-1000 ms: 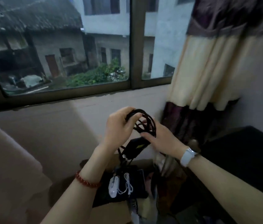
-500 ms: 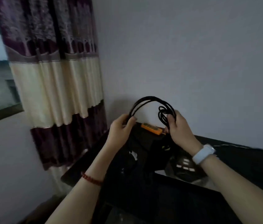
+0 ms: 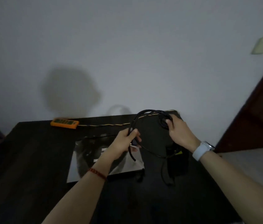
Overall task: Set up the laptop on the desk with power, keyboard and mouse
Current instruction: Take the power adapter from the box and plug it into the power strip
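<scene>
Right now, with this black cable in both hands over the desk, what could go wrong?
The black cable is partly coiled; the left hand holds one strand and the right hand grips the bundle, so pulling them apart may knot it. Its hanging loop could snag dark items on the desk. The dim light hides plugs.

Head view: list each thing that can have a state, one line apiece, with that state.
Black cable: partly uncoiled, held above the desk between both hands.
Left hand: grips the cable near one end.
Right hand: grips the bunched coils.
Orange power strip: lying flat at the desk's far edge, nothing visibly plugged in.
Plastic-wrapped item: lying flat on the desk, wrapping on.
</scene>
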`<state>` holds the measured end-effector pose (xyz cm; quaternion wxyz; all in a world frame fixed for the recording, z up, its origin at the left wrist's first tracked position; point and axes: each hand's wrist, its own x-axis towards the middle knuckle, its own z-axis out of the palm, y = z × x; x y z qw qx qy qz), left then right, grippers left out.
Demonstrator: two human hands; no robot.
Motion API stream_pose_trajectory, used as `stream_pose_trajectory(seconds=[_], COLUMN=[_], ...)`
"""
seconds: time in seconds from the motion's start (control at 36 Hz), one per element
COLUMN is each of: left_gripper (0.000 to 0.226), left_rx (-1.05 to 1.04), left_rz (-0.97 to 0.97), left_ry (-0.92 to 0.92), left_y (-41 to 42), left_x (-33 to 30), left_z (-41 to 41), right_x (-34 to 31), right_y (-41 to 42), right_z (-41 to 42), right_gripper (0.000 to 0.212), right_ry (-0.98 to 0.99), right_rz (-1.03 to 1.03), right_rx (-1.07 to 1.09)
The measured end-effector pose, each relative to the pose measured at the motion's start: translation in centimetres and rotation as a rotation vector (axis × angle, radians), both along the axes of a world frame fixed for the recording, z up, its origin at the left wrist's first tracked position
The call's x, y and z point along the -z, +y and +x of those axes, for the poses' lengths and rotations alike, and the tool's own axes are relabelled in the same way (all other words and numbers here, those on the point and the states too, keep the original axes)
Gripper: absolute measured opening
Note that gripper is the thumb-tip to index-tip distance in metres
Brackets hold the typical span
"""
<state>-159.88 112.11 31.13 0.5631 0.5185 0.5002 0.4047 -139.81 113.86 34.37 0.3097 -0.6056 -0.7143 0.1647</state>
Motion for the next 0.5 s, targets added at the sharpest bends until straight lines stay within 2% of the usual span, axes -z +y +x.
stream_pose_trajectory(seconds=[0.19,0.33,0.5], left_gripper=[0.026,0.023,0.021], left_rx=[0.185,0.298,0.264], left_rz=[-0.235,-0.304,-0.363], left_ry=[0.007,0.040,0.078], left_y=[5.3,8.4,11.7], left_x=[5.1,7.9,10.3], left_z=[5.6,7.3,8.9], right_x=[3.8,7.0,10.4], right_y=[3.1,4.8,7.9], right_z=[5.7,7.7,8.8], right_gripper=[0.036,0.034,0.031], right_ry=[-0.144,-0.177,-0.148], right_rz=[-0.277,-0.384,-0.459], right_rx=[0.162,0.263,0.308])
